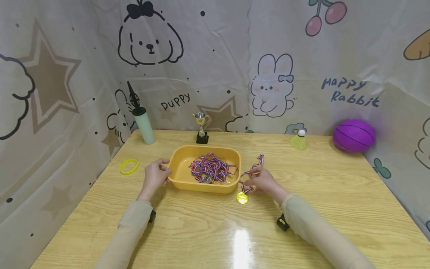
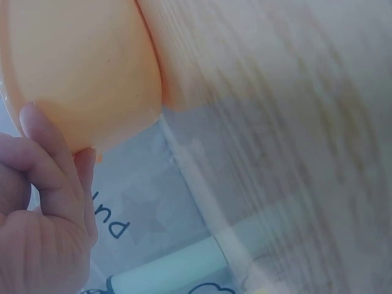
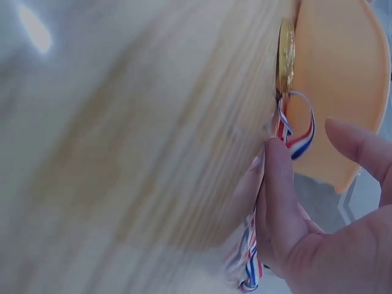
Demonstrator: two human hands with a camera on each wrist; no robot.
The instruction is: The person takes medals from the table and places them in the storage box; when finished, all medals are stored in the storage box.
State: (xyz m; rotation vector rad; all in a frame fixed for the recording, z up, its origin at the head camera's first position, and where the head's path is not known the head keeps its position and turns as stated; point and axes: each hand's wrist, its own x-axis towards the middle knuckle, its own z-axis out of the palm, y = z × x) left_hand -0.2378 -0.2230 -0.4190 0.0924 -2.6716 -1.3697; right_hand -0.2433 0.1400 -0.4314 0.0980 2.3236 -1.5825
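The wooden table [image 1: 302, 209] carries the yellow tray [image 1: 181, 164], which holds a pile of striped ribbons [image 1: 209, 168]. The left hand [image 1: 155, 175] extends forward, with curled fingers gripping the tray's left rim. The right hand [image 1: 263, 182] pinches 1 striped ribbon [image 1: 253, 170] just right of the tray, its gold medal [image 1: 242, 198] lying on the table.

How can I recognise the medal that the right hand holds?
On the wooden table, find the yellow tray. Just right of it, the right hand pinches a striped ribbon with a gold medal. It alone lies outside the tray.
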